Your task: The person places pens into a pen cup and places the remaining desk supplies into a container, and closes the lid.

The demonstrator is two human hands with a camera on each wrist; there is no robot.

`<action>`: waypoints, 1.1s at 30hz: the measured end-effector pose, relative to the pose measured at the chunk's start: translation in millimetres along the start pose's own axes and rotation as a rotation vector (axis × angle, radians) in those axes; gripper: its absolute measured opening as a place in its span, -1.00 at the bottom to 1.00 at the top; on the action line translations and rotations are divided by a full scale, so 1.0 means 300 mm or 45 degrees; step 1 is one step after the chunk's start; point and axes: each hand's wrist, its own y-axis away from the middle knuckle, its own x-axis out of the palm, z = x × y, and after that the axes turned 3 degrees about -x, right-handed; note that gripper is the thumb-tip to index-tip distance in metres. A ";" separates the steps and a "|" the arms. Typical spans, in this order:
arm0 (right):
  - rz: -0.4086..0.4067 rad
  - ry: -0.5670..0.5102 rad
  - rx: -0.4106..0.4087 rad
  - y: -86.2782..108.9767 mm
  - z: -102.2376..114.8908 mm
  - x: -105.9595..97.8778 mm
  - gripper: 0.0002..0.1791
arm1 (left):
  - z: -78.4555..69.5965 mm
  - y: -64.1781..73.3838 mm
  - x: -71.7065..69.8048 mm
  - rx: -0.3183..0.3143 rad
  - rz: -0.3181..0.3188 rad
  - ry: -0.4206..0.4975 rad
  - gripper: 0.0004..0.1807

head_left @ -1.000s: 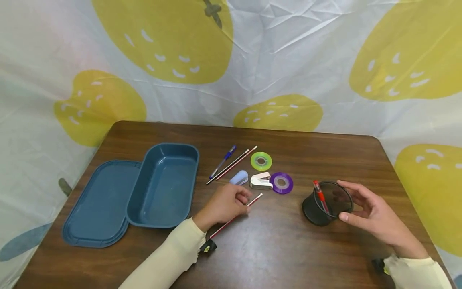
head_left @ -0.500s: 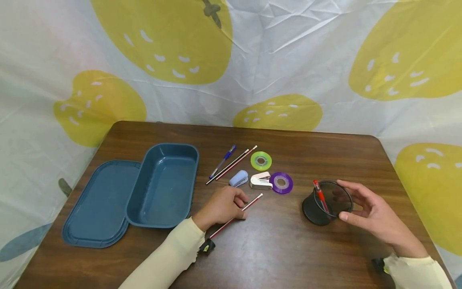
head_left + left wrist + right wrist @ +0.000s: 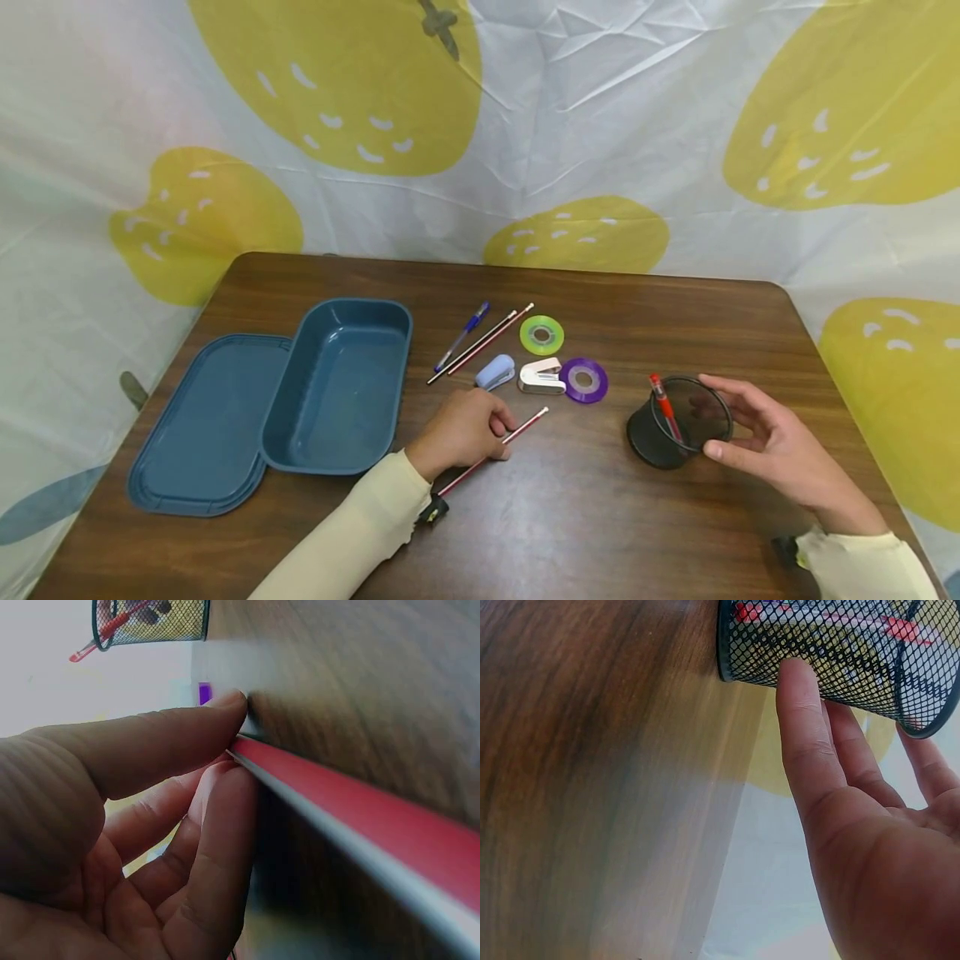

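Note:
My left hand (image 3: 461,427) pinches a red-and-white striped pencil (image 3: 531,423) between thumb and fingertips, close over the table. In the left wrist view the pencil (image 3: 360,795) runs from the fingertips toward the lower right. My right hand (image 3: 795,458) holds a black mesh pen cup (image 3: 651,440) from its right side, thumb and fingers spread around the rim. The wrist view has the thumb against the mesh (image 3: 840,645). A red pen (image 3: 664,402) leans inside the cup.
A blue box (image 3: 337,408) stands left, beside its lid (image 3: 206,433). Behind the left hand lie a blue pen (image 3: 461,335), two pencils (image 3: 491,337), a light-blue stapler (image 3: 495,372), a white stapler (image 3: 542,377), a green tape roll (image 3: 553,323) and a purple one (image 3: 597,372).
The left hand has drawn slightly back toward the person and taken the striped pencil between its fingertips, and the pencil's tip has shifted a little. The right hand and cup stay put.

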 end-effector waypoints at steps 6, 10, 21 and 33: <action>-0.002 0.002 0.000 0.003 0.000 -0.001 -0.13 | -0.001 -0.001 -0.001 0.021 -0.017 -0.005 -0.77; -0.001 0.004 -0.006 0.004 -0.003 -0.003 -0.13 | -0.001 -0.002 -0.001 0.008 -0.013 0.020 -0.79; 0.004 -0.023 -0.014 0.001 -0.006 -0.004 -0.13 | -0.004 -0.004 -0.007 0.012 -0.004 0.036 -0.80; 0.001 -0.001 -0.015 -0.002 -0.009 0.000 -0.13 | -0.005 -0.008 -0.014 0.050 0.004 0.177 -0.81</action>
